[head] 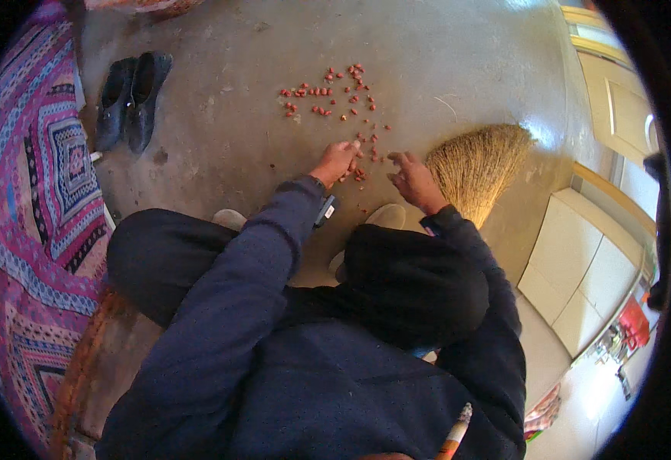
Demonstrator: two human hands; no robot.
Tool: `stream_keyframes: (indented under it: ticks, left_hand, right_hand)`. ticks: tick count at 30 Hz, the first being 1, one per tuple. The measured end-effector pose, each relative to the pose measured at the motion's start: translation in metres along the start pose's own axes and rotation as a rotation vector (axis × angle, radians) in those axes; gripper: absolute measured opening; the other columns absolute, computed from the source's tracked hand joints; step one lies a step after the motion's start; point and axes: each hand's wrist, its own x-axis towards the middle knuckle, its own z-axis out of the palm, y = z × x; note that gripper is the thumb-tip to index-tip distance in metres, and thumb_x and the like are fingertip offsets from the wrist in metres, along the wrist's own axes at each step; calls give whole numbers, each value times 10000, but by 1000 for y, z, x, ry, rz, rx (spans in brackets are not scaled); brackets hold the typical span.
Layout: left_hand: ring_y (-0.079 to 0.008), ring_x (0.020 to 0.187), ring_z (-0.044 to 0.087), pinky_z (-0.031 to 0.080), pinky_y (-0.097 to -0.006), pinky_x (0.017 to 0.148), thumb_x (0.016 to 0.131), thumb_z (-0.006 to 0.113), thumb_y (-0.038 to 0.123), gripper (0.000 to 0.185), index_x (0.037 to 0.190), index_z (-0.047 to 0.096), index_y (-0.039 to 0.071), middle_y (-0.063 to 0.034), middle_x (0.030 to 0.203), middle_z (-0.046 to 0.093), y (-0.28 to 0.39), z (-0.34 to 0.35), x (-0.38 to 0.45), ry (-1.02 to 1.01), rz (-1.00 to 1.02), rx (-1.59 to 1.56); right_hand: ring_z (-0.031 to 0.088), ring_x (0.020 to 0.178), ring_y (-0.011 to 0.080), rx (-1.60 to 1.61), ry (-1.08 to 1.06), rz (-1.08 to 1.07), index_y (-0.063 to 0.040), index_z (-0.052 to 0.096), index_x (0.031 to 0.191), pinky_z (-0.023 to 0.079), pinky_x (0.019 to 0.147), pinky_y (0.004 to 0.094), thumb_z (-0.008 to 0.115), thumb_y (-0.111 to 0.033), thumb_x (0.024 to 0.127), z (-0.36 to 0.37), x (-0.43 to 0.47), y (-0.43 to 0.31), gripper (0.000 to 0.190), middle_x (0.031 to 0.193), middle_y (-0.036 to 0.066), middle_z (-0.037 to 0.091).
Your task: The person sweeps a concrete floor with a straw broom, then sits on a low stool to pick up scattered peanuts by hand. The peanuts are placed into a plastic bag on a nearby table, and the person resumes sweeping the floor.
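On the concrete floor before me lie many small red kernels [320, 91], which look like red-skinned peanuts. Most are scattered in loose rows farther off, and a thin trail runs back towards my hands. My left hand [340, 162] hovers just beside a small cluster of reddish bits [360, 173], its thumb and fingertips drawn together. Whether a kernel sits between them is too small to tell. To the right, my right hand [417, 180] has bent fingers held apart, with nothing seen in it. It is close to the broom's bristles [479, 167].
A pair of black shoes [128, 103] stands at the left beside a patterned cloth [76, 155]. A small dark object with a white label [326, 211] lies below my left wrist. White cabinets [582, 270] line the right. A lit cigarette [455, 432] juts in at the bottom.
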Motion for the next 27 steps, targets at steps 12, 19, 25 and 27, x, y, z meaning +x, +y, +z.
stream_keyframes:
  ticks: [12,19,25,27]
  left_hand:
    - [-105,615,545,475,-285,532,1035,508,352,298,937,583,81,-7,758,572,-14,1,0,18,76,-214]
    - [-109,620,575,510,-280,555,1036,505,350,296,938,597,86,-9,770,604,-20,3,0,86,-7,-207]
    - [-127,661,621,551,-292,600,1043,493,363,326,953,617,75,-22,781,630,-20,-3,1,42,14,-216]
    - [-138,692,636,569,-307,640,1048,482,358,337,986,625,60,-36,815,641,-22,-4,1,23,-1,-274]
  right_hand:
    - [606,910,432,-207,151,-156,-126,528,1258,517,726,508,582,-136,908,60,45,32,354,1094,186,552]
    - [621,795,430,-255,194,-201,-103,550,1261,517,676,517,566,-103,891,62,48,43,370,1031,191,572]
    - [626,815,416,-303,222,-173,-81,561,1296,524,688,501,604,-99,831,65,50,40,467,1016,184,571]
    - [626,820,417,-310,223,-183,-88,568,1290,525,694,499,610,-99,824,67,51,41,469,1019,187,571]
